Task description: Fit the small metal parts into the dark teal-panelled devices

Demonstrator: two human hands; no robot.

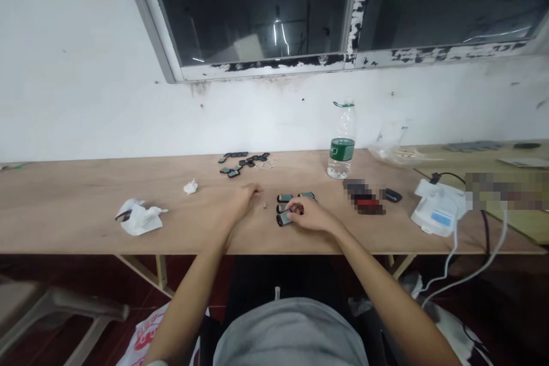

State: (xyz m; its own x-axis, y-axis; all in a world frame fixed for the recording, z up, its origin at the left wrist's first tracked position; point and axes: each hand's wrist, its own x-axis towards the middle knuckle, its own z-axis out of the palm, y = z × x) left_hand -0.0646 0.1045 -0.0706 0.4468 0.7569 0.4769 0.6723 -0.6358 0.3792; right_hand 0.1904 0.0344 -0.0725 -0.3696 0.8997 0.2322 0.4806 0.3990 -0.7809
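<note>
My right hand [307, 215] reaches in from the right, thumb and fingers closed on the edge of a small grey-and-black oblong piece [283, 218]. That piece is the nearest in a short column; a similar one [284, 198] lies behind it, and another [306, 195] sits just beyond my knuckles. My left hand [245, 201] rests on the table to the left, its fingers pointing right and too blurred to read. Just right of it lies a tiny pale bit [265, 205], apart from the fingers.
Toward the wall are more dark pieces [234, 172] and scattered white bits [266, 164]. A water bottle [342, 148] stands behind my right hand. Farther right are a black oval object [392, 195] and a white box [438, 209] with cables. Crumpled tissue [141, 217] lies left.
</note>
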